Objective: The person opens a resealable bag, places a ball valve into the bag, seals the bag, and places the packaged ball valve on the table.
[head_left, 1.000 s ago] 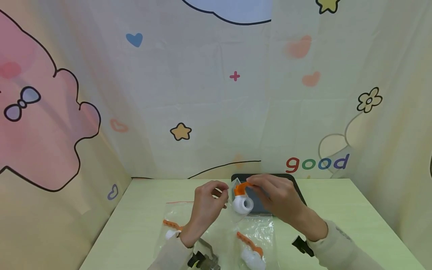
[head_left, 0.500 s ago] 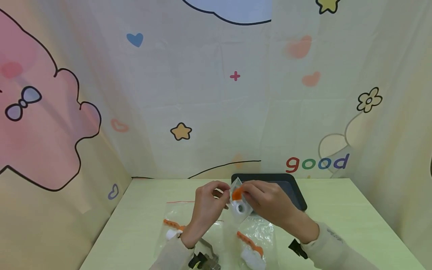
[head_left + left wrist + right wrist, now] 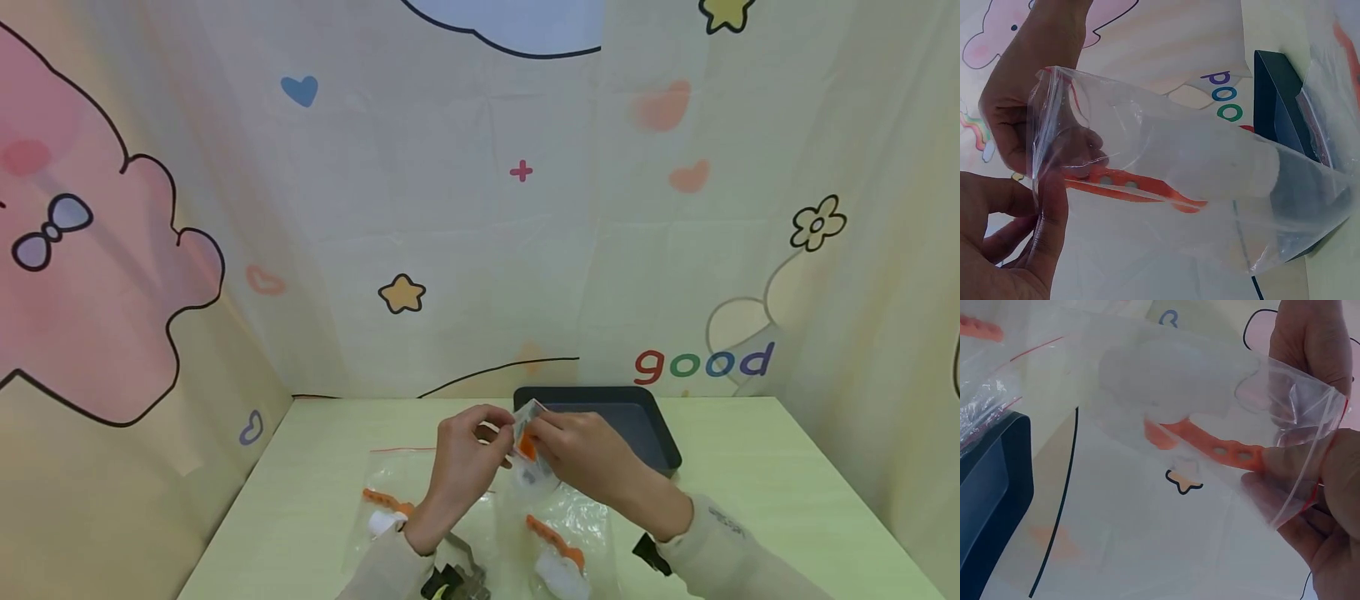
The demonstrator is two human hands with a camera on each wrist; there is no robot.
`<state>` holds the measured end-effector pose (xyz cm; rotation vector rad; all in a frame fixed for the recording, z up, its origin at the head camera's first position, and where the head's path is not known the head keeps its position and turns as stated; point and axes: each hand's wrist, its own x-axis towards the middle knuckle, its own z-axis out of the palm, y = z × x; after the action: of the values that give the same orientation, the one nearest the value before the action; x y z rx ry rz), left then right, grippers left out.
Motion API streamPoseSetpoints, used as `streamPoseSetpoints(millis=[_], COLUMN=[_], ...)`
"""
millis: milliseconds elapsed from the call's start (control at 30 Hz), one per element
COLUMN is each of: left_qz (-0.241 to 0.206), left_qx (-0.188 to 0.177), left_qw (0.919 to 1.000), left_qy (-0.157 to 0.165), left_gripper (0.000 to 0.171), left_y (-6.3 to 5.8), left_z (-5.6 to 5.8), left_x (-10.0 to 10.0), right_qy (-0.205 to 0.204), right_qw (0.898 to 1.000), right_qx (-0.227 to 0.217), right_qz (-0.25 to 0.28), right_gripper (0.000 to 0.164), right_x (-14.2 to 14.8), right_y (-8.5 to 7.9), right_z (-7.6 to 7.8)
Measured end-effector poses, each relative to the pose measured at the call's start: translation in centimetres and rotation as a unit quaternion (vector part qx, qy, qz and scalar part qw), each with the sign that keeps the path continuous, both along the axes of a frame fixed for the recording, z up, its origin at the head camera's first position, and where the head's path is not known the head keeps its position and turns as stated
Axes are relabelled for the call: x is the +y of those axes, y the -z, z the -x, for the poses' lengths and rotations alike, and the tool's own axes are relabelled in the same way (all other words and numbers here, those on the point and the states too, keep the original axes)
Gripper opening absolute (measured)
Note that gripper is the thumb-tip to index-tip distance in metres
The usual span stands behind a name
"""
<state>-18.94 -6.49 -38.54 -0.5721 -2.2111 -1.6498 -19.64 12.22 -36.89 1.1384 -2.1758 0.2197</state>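
Note:
In the head view my left hand pinches the mouth edge of a clear zip-lock bag. My right hand reaches into that bag and pinches the orange handle of a white plastic ball valve. The valve's white body hangs toward the closed bottom of the bag, and the plastic blurs it. Both wrist views show the right fingers inside the bag mouth, past its red-edged zip strip. The bag is held up above the table.
A dark tray stands at the back of the table, behind the right hand. Two clear bags lie in front, each with an orange-handled white piece. A patterned curtain rises behind the table.
My right hand has moved left and slightly down, taking the ball valve deeper into the bag. The tray is less covered now. My left hand has stayed nearly still at the bag's edge.

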Motion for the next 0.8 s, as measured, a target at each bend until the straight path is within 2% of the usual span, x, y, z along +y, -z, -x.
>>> streamPoseSetpoints(millis=[167, 367, 600, 800], left_qz=[-0.003, -0.006, -0.012, -0.033], left_qx=[-0.011, -0.021, -0.013, -0.004], left_qw=[0.9999, 0.9997, 0.9998, 0.9994], left_qy=[0.006, 0.007, 0.005, 0.007], left_gripper=[0.009, 0.008, 0.008, 0.009], left_y=[0.1, 0.0, -0.1, 0.1], left_z=[-0.1, -0.3, -0.2, 0.0], left_x=[0.1, 0.1, 0.1, 0.1], right_qy=[0.032, 0.054, 0.045, 0.036], right_qw=[0.998, 0.996, 0.997, 0.995], right_qx=[-0.04, -0.062, -0.046, -0.076], right_qz=[-0.022, -0.033, -0.031, -0.048], right_gripper=[0.018, 0.017, 0.016, 0.012], right_x=[-0.4, -0.7, -0.7, -0.4], right_y=[0.4, 0.7, 1.1, 0.4], right_z=[0.3, 0.7, 1.2, 1.3])
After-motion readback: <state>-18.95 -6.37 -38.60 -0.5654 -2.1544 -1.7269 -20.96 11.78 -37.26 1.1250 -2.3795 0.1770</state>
